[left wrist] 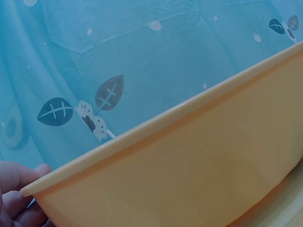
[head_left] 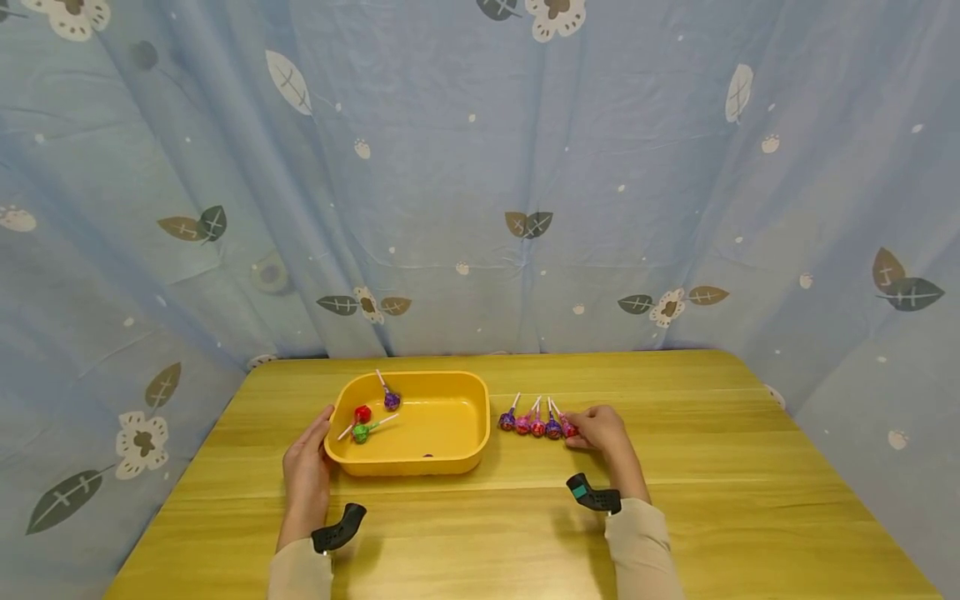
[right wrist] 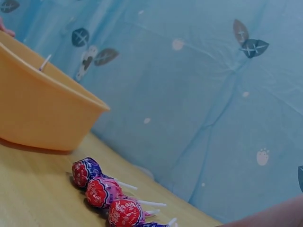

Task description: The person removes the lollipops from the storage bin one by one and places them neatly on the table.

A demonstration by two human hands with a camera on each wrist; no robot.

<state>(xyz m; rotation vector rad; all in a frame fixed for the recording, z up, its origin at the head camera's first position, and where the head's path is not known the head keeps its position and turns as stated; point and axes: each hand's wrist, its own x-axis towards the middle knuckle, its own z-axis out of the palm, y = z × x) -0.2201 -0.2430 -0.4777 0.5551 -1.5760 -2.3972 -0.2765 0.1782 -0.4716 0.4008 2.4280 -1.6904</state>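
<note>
Left hand: while it is holding the left end of the yellow tray, its fingers are gripping the rim.
Right hand: fingertips are pinching the pink lollipop at the right end of the row; the right wrist view is not showing this contact.
Lollipop row: five are lying side by side to the right of the tray, sticks pointing toward the curtain; from the left, a purple lollipop, two pink ones, a second purple one, then the pinched one.
Tray contents: a red lollipop and a green lollipop are lying near the left end; a third purple lollipop is leaning its stick over the far rim; a dark bit is showing at the near wall, mostly hidden.
Tabletop: wood-grained, it is carrying tray and row.
Sleeves: beige, both are ending near black wrist mounts.
</note>
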